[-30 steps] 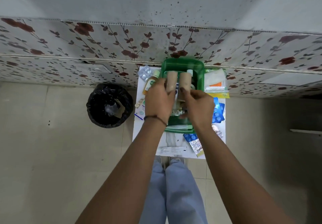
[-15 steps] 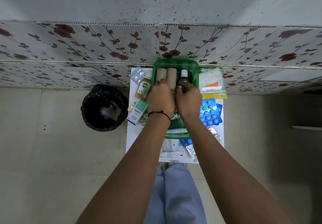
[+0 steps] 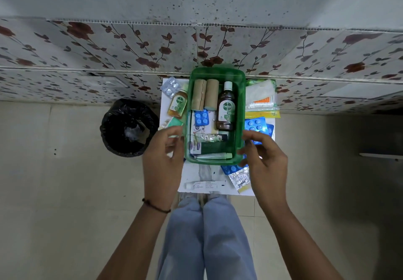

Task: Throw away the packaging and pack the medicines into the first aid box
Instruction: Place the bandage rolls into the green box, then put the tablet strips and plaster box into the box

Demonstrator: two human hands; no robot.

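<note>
Translucent green plastic box (image 3: 239,114), cylindrical tan rolls (image 3: 205,94)

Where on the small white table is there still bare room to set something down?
The one bare patch of the table lies between the green box and the white tube. Left of the box, the orange Dettol bottle and silver strip crowd it; right, cotton buds and blue blister packs cover it.

Green first aid box (image 3: 239,109): translucent glossy plastic. Bandage rolls (image 3: 205,94): matt tan cloth. Bin liner (image 3: 113,125): shiny black plastic. Blister packs (image 3: 255,125): glossy foil.
</note>
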